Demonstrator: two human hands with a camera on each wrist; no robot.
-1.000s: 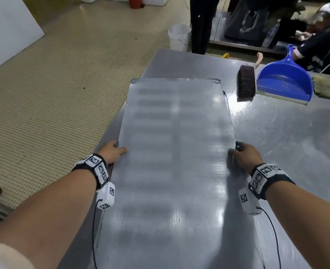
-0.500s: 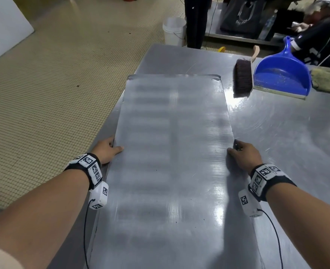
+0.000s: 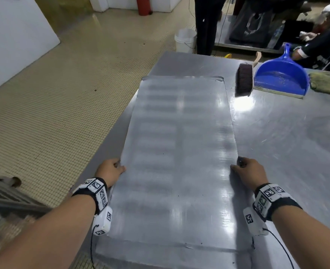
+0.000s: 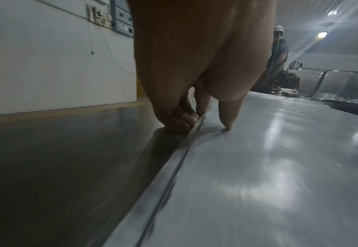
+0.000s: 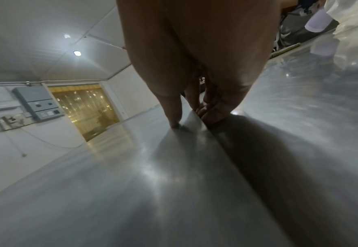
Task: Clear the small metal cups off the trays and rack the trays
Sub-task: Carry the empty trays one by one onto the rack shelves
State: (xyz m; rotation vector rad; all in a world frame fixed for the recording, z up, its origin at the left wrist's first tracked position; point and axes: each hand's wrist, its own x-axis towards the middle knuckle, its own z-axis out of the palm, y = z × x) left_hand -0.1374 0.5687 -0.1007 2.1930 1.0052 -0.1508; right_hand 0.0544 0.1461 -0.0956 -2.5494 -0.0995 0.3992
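Both hands pinch the long flat grey metal tray (image 3: 179, 162). The left hand (image 3: 109, 169) at nine o'clock and the right hand (image 3: 249, 171) at three each lay a thumb on top, fingers curled under the rim.

Grey streaked tray (image 3: 179, 152), blue dustpan (image 3: 280, 78), yellow tiled floor (image 3: 63, 113)

Light comes from overhead ceiling lamps (image 5: 77, 53), one flaring into long streaks at the far right of the left wrist view (image 4: 322, 34). The metal tray (image 3: 179, 152) throws back white glare, strongest on the table (image 3: 296, 152) by the brush (image 3: 243, 79). Both wrist views are dim (the near foreground smeared with blur), with dark shadows under each hand. Straight edges bow toward the frame borders.
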